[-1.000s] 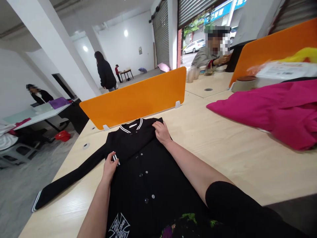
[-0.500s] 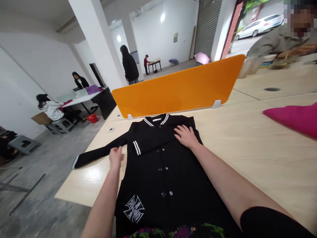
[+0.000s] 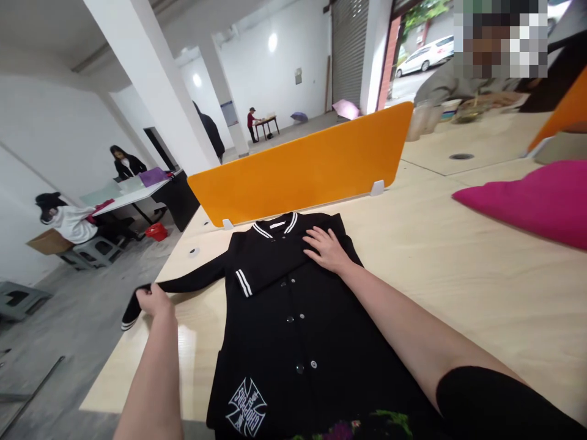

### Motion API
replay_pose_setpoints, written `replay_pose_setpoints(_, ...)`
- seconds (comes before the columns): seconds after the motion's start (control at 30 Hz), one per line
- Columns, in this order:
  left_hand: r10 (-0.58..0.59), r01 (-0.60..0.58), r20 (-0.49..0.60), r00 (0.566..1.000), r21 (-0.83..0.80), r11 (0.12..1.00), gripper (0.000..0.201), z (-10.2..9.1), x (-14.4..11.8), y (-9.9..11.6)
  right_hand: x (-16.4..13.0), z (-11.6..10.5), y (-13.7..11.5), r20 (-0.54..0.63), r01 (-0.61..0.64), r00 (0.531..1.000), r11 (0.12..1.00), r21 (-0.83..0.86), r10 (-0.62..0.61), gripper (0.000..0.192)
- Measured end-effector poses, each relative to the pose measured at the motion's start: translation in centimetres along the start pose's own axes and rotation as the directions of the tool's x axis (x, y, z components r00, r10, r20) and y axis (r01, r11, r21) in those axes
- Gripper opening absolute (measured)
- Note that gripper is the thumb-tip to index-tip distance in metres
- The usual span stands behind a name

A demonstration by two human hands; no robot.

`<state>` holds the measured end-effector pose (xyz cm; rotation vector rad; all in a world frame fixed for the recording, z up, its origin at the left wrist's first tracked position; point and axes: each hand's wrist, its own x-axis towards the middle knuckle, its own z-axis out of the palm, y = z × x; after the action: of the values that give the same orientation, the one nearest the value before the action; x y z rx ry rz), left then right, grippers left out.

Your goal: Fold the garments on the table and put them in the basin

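Observation:
A black button-front jacket (image 3: 266,330) with white-striped collar and cuffs lies face up on the pale wooden table (image 3: 413,256). One of its sleeves is folded across the chest, the striped cuff pointing left. My right hand (image 3: 328,249) rests flat on that folded sleeve near the shoulder, fingers spread. The other sleeve (image 3: 197,275) stretches out to the left, and my left hand (image 3: 156,300) grips it close to the cuff, lifting it a little off the table. White cross-shaped lettering marks the jacket's lower left front.
An orange divider panel (image 3: 302,165) stands behind the collar. Magenta cloth (image 3: 527,205) lies at the right. Across the table a person sits near cups (image 3: 424,119). Other people, stools and a red bucket (image 3: 156,231) are further off at left.
My left hand has moved left along the outstretched sleeve and taken hold near its cuff, raising it slightly. My right hand stays on the folded sleeve. The view has turned right.

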<state>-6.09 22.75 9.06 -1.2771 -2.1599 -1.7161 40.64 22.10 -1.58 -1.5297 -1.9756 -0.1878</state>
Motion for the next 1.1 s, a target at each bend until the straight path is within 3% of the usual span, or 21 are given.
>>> replay_pose_setpoints(0.1, 0.137, -0.134, -0.083, 0.987, 0.034, 0.99, 0.017, 1.6, -0.1, 3.9, 0.1, 0.3, -0.1, -0.008, 0.001, 1.0, 0.991, 0.137, 0.0, 0.037)
replay_pose_setpoints(0.13, 0.237, -0.235, -0.055, 0.97, 0.047, 0.971, 0.018, 2.2, -1.2, 5.4, 0.2, 0.3, -0.1, -0.039, -0.017, 0.999, 0.979, 0.203, 0.025, 0.038)
replay_pose_setpoints(0.17, 0.394, -0.394, 0.019, 0.919, 0.068, 0.916, 0.021, 2.9, -2.7, 6.8, 0.2, 0.3, 0.0, -0.078, -0.037, 0.995, 0.958, 0.285, 0.061, 0.038)
replay_pose_setpoints(0.2, 0.559, -0.569, 0.125, 0.82, 0.076, 0.819, 0.023, 3.5, -4.7, 8.1, 0.3, 0.3, 0.1, -0.114, -0.056, 0.988, 0.923, 0.38, 0.107, 0.039)
replay_pose_setpoints(0.23, 0.689, -0.722, 0.265, 0.674, 0.041, 0.691, 0.023, 4.2, -6.9, 9.2, 0.3, 0.1, 0.2, -0.134, -0.077, 0.978, 0.871, 0.486, 0.161, 0.041)
replay_pose_setpoints(0.3, 0.774, -0.892, 0.555, 0.306, -0.118, 0.437, 0.024, 5.5, -11.5, 10.4, 0.5, -0.2, 0.5, -0.101, -0.144, 0.95, 0.7, 0.699, 0.295, 0.049)
replay_pose_setpoints(0.33, 0.731, -0.902, 0.647, 0.214, -0.156, 0.402, 0.025, 6.1, -13.5, 10.4, 0.6, -0.4, 0.7, -0.046, -0.187, 0.932, 0.584, 0.79, 0.361, 0.055)
replay_pose_setpoints(0.37, 0.674, -0.899, 0.72, 0.166, -0.171, 0.404, 0.025, 6.7, -15.0, 10.2, 0.7, -0.6, 0.9, 0.023, -0.228, 0.912, 0.458, 0.859, 0.41, 0.062)
replay_pose_setpoints(0.4, 0.617, -0.889, 0.769, 0.165, -0.155, 0.431, 0.026, 7.3, -16.1, 9.7, 0.8, -0.7, 1.2, 0.092, -0.259, 0.894, 0.337, 0.905, 0.439, 0.067)
replay_pose_setpoints(0.43, 0.569, -0.875, 0.799, 0.194, -0.121, 0.468, 0.026, 7.9, -16.6, 9.0, 0.9, -0.7, 1.4, 0.148, -0.279, 0.879, 0.239, 0.93, 0.453, 0.072)
replay_pose_setpoints(0.5, 0.514, -0.85, 0.814, 0.268, -0.051, 0.524, 0.028, 8.9, -16.3, 7.8, 0.9, -0.7, 1.9, 0.194, -0.296, 0.872, 0.169, 0.94, 0.45, 0.071)
replay_pose_setpoints(0.57, 0.497, -0.832, 0.8, 0.336, 0.004, 0.555, 0.031, 9.5, -15.0, 6.8, 0.9, -0.7, 2.1, 0.174, -0.31, 0.885, 0.267, 0.912, 0.433, 0.062)
replay_pose_setpoints(0.63, 0.489, -0.817, 0.785, 0.38, 0.037, 0.575, 0.032, 10.0, -13.7, 6.1, 0.9, -0.8, 2.0, 0.119, -0.325, 0.906, 0.487, 0.811, 0.406, 0.055)
replay_pose_setpoints(0.7, 0.477, -0.806, 0.782, 0.402, 0.054, 0.59, 0.032, 10.4, -12.8, 5.4, 0.9, -1.1, 1.5, 0.064, -0.309, 0.938, 0.735, 0.603, 0.342, 0.051)
replay_pose_setpoints(0.77, 0.451, -0.789, 0.789, 0.417, 0.068, 0.61, 0.035, 10.7, -12.6, 4.5, 1.0, -1.5, 0.9, 0.07, -0.279, 0.96, 0.899, 0.338, 0.272, 0.046)
replay_pose_setpoints(0.83, 0.459, -0.757, 0.762, 0.457, 0.062, 0.65, 0.034, 11.0, -12.7, 3.6, 1.1, -2.0, 0.3, 0.163, -0.266, 0.956, 0.953, 0.143, 0.243, 0.039)
replay_pose_setpoints(0.9, 0.499, -0.724, 0.706, 0.503, 0.029, 0.689, 0.029, 11.1, -12.8, 2.8, 1.4, -2.6, 0.0, 0.23, -0.269, 0.941, 0.961, 0.064, 0.248, 0.029)
replay_pose_setpoints(1.0, 0.536, -0.698, 0.643, 0.547, -0.003, 0.716, 0.026, 10.8, -12.7, 2.2, 1.6, -3.5, 0.2, 0.162, -0.326, 0.934, 0.945, 0.019, 0.318, 0.023)
replay_pose_setpoints(1.1, 0.553, -0.698, 0.61, 0.567, -0.001, 0.716, 0.025, 10.2, -12.6, 2.3, 1.5, -4.1, 0.4, 0.145, -0.453, 0.875, 0.887, -0.089, 0.462, 0.027)
